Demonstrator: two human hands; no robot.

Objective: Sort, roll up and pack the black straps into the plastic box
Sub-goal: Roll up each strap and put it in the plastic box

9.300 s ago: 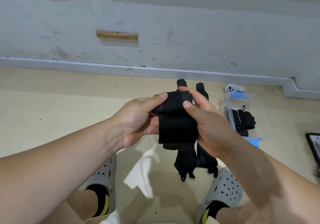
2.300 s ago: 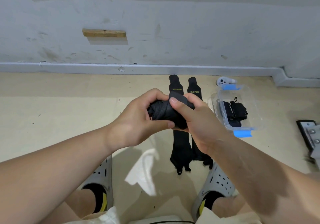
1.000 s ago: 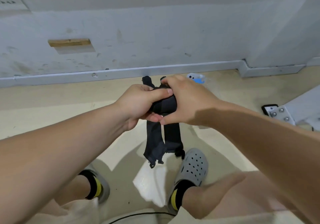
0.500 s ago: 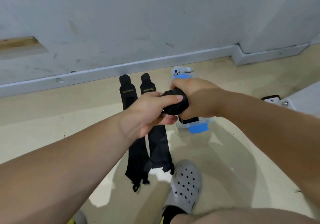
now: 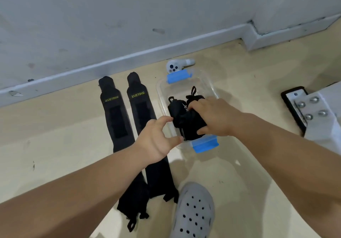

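— What's nearest on your feed?

— A grey clog at the bottom edge. Beside it I see the tails of two flat straps, lying side by side on the floor and running away toward the wall. Neither is rolled yet.

— And the hands?

— The left hand hovers at the near-left corner of the plastic box, fingers loosely bent and gripping nothing. Its forefinger is at the edge of the roll, touching or just short—I can't tell which. Just past it, the right hand has its fingers curled over the rolled strap and the thumb on its near side. It holds the roll inside the box at the near end, by the blue latch.

— Anything else packed?

— Other black rolls sit further in against this one, with loops sticking up.

— How will it handle?

— I judge it light, soft and springy—a coil that may unwind if let go loose. I'd grip across the whole coil, pin the free end, and wedge it against its neighbours.

— Beyond the box?

— A white controller, then the skirting board. A bolted metal plate lies off to the right.
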